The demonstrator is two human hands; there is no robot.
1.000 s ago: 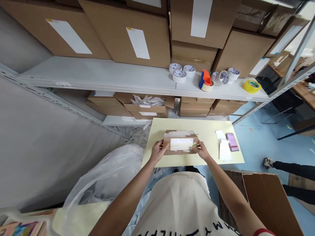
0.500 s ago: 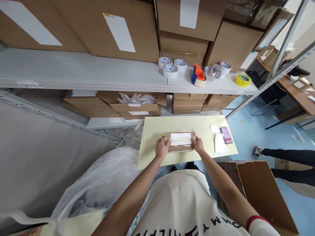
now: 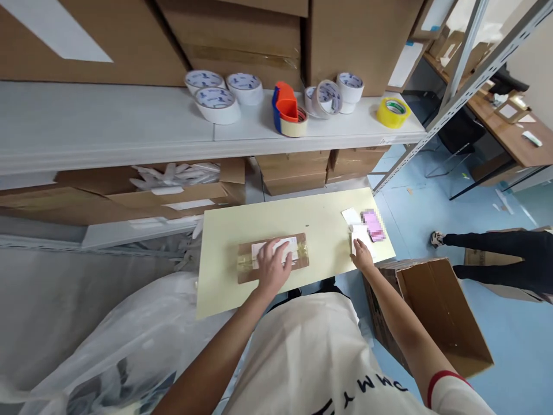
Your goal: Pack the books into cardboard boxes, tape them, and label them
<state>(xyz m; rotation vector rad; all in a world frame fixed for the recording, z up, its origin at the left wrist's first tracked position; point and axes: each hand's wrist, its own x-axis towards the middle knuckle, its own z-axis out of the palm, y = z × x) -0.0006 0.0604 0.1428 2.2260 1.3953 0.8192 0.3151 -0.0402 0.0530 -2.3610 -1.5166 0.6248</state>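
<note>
White slips [image 3: 360, 231] lie at the fingertips of the nearer right hand [image 3: 362, 255], grip unclear to me; the left hand [image 3: 273, 268] is spread loosely over a crosswise carton [image 3: 300, 251].

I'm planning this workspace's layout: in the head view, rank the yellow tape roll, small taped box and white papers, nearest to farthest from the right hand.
1. White papers: on the table, at the right hand.
2. Small taped box: leftward, beneath the left hand.
3. Yellow tape roll: beyond the table, up on the shelf.
</note>
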